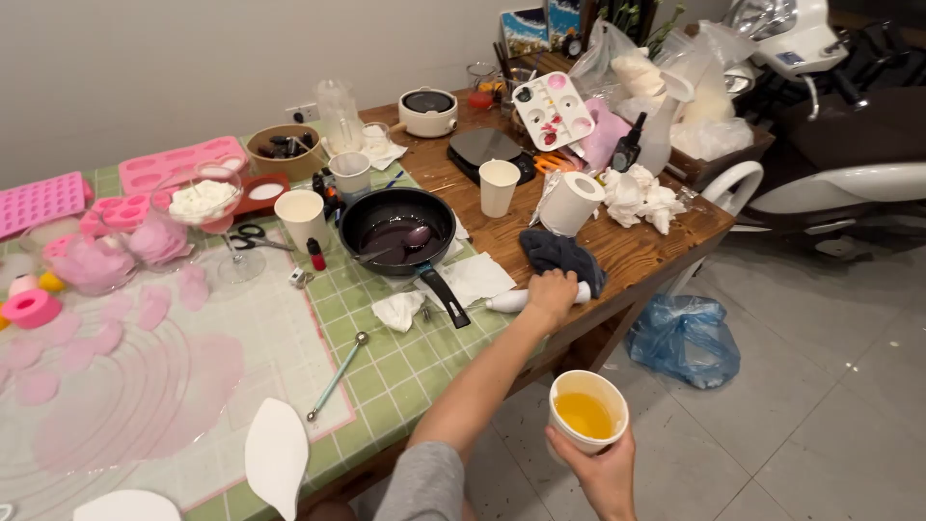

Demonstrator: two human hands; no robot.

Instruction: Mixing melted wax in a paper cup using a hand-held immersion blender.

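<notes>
Nearest, well to the pan's (pixel 397 232) front right and off the table (pixel 386 386) over bare floor: right hand (pixel 606 473) cupped tight under a paper cup (pixel 587 415) part-filled with amber liquid, held level. Farther in, just right of the pan's handle: left hand (pixel 552 289) closed over a white-handled tool (pixel 506 302), possibly a small mixer, its working end hidden, lying along the table's front edge beside a dark cloth (pixel 559 253). Judged as a pick-up just under way; lifting calls for a straight pull towards the body, cup kept steady, elbow clear of the pan handle. Little free tabletop around the pan. Open tiles to its right, save a blue bag (pixel 685 338) under the corner. Beyond, a tissue roll (pixel 571 203).
</notes>
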